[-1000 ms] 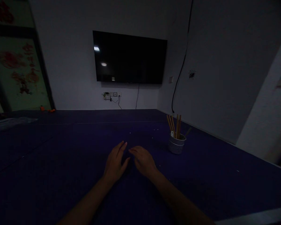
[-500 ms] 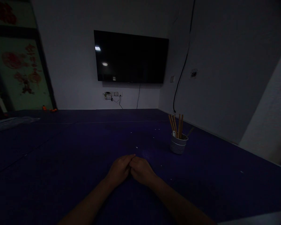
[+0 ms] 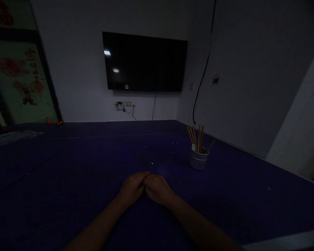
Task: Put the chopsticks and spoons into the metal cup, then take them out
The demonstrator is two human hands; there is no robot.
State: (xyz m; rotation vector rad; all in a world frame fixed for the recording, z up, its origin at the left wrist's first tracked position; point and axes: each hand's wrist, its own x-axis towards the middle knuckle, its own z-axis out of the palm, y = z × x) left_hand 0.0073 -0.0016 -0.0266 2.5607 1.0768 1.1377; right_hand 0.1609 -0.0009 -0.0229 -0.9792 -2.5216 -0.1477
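Observation:
My left hand and my right hand rest together low in the middle of the view, touching at the fingers. Both are curled closed over the dark blue-purple tabletop. If anything is between the fingers, it is hidden from this side. Small white scraps lie just beyond the hands. To the right, apart from my right hand, stands a grey perforated cup holding several thin wooden sticks and a small white-handled item.
Crumpled clear plastic lies at the far left, with small orange objects near the back edge. A dark television hangs on the wall behind. A black cable runs down by the corner. The picture is very dark.
The view has shifted very slightly. Both hands keep nearly the same closed pose, and the cup and scraps stay in place.

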